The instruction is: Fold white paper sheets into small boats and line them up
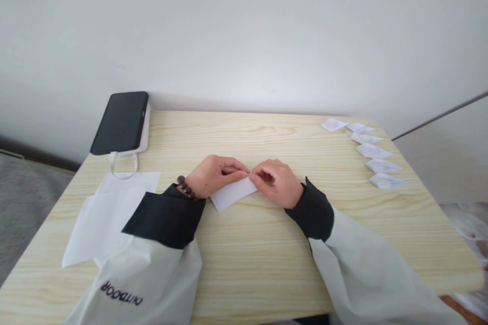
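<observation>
A folded sheet of white paper (233,195) lies at a slant on the table between my hands. My left hand (213,175) pinches its upper edge, thumb and fingers pressed together. Close beside it, the fingertips of my right hand (276,180) pinch the same paper near its upper right corner. The two hands' fingertips almost meet there and hide part of the fold. A bracelet of dark beads (185,187) circles my left wrist.
Several folded paper boats (373,151) line the table's right side and far right corner. Loose white sheets (102,218) lie at the left, partly under my left sleeve. A black tablet-like device (121,121) with a white cable (124,176) sits at the back left, near the wall.
</observation>
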Demonstrator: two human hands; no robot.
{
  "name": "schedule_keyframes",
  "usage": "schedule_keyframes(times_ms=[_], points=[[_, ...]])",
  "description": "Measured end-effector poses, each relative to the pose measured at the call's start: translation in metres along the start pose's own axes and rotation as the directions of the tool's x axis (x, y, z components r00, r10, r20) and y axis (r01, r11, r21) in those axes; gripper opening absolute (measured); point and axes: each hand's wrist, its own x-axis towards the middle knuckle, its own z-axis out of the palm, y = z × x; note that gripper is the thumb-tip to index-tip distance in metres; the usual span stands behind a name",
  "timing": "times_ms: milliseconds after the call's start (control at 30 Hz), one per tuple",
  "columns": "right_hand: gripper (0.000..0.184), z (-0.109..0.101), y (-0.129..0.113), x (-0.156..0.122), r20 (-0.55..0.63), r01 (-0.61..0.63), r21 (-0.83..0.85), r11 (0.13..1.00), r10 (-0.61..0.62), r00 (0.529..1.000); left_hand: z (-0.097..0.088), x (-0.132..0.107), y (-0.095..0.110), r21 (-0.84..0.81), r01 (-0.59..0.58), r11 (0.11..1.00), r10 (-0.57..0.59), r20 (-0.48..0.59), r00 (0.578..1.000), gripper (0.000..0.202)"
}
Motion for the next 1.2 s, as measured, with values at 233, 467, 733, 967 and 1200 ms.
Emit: schedule_keyframes(times_ms=[233,467,733,967,1200], points=[[0.016,-0.001,0.002,-0.003,-0.059,0.03,0.043,0.999,-0.028,0.998,0.0,0.002,-0.002,0.075,-0.077,0.994,0.079,-0.019,0.997,0.035],[0.014,0.001,-0.001,-0.002,-0.018,0.041,-0.019,0.999,-0.042,0.999,0.007,0.001,0.003,0.098,-0.113,0.989,0.117,-0.041,0.992,0.035],[0.012,-0.007,0.004,0.001,0.035,0.095,0.044,0.995,-0.096,0.995,0.004,0.001,0.001,0.094,-0.068,0.993,0.075,-0.075,0.994,0.032],[0.011,-0.02,0.019,-0.002,0.117,0.057,0.128,0.99,-0.072,0.991,-0.007,-0.001,-0.003,0.088,0.018,0.996,-0.009,-0.101,0.995,0.035],[0.018,-0.014,0.009,-0.001,0.085,0.068,0.045,0.997,-0.071,0.994,-0.002,0.0,0.0,0.103,-0.008,0.995,0.013,-0.043,0.999,0.036]])
